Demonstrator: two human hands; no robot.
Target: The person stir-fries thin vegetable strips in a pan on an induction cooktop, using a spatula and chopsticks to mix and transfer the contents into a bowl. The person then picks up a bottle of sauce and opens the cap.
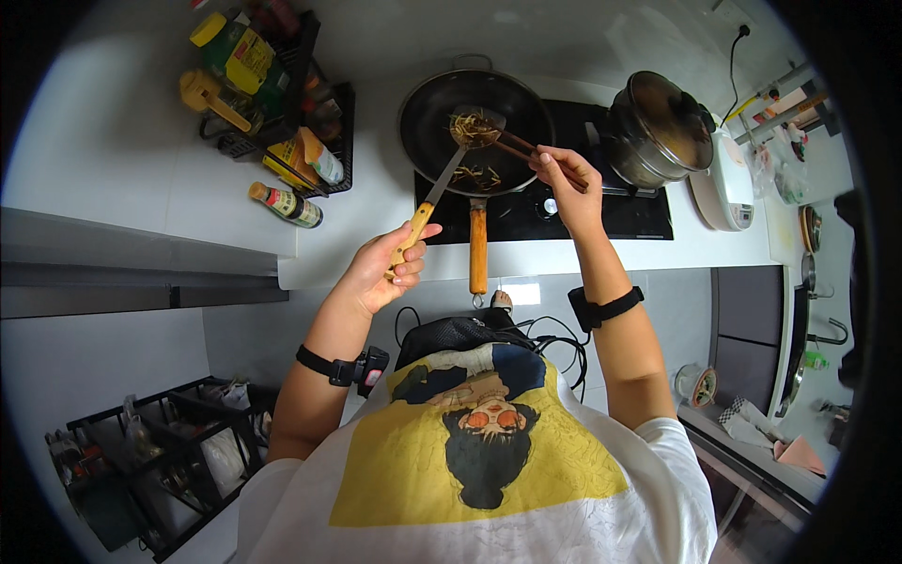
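Note:
My left hand (391, 264) grips the wooden handle of a metal spatula or ladle (445, 176), whose head is raised over a dark wok (430, 106). Shredded food (471, 129) lies on that head. A pair of brown wooden chopsticks (521, 149) is in my right hand (569, 187), their tips at the shredded food. More thin shreds (479, 176) lie in the near part of the wok. The wok's wooden handle (478, 247) points towards me, touched by neither hand.
Beneath the wok is a black cooktop (634, 218). A lidded steel pot (645, 151) stands on its right side, beside a white rice cooker (726, 183). On the left are a black rack (345, 141) with condiments and a sauce bottle (287, 205).

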